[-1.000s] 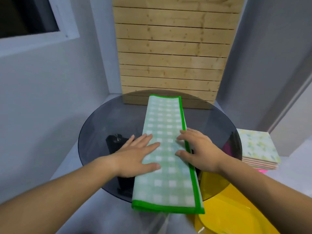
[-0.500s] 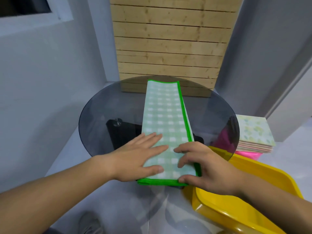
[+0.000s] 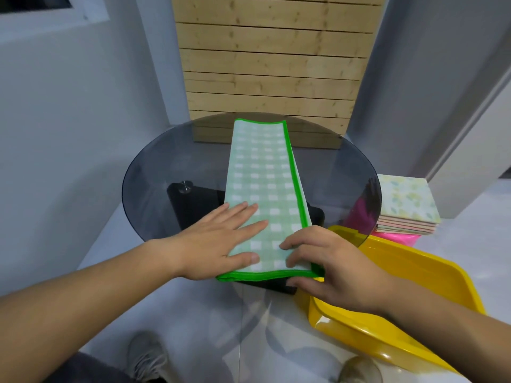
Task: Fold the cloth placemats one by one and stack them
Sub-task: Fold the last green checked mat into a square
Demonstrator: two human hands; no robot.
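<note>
A green-checked placemat with a bright green border lies folded into a long strip across the round glass table, running from the far edge to the near edge. My left hand lies flat on its near left part, fingers straight. My right hand grips the near right corner, fingers on top and thumb under the edge. A stack of folded placemats with a pale leaf-patterned one on top sits to the right of the table.
A yellow plastic tub stands low at the right, partly under the table's rim. The placemat stack rests on something pink. A wooden slat panel leans against the wall behind. The black table base shows through the glass. A shoe is below.
My hands slid toward the placemat's near end. My right hand went from lying on the right edge to gripping the near right corner. The head view tilted down.
</note>
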